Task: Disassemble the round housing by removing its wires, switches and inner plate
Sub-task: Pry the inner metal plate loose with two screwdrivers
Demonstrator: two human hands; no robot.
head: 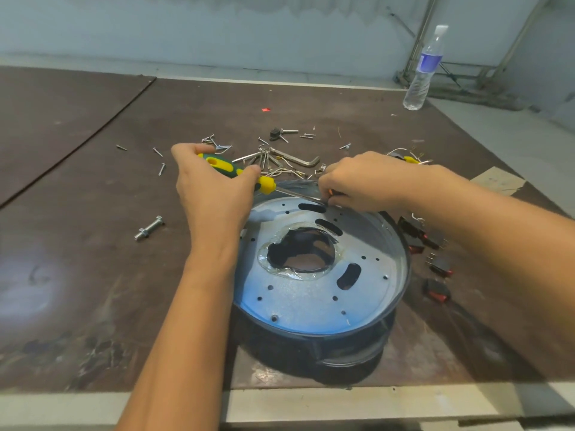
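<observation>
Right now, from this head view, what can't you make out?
Screwdriver tip: head view, hidden under the right hand at the round housing's far rim.
Whether that hand pinches anything: its own curled fingers hide it.
Switches: some partly covered by the right forearm.
Water bottle label: too small to read.

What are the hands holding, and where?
The left hand grips the screwdriver by its green-and-yellow handle. The right hand curls its fingers at the far rim of the housing; what they hold is hidden.
</observation>
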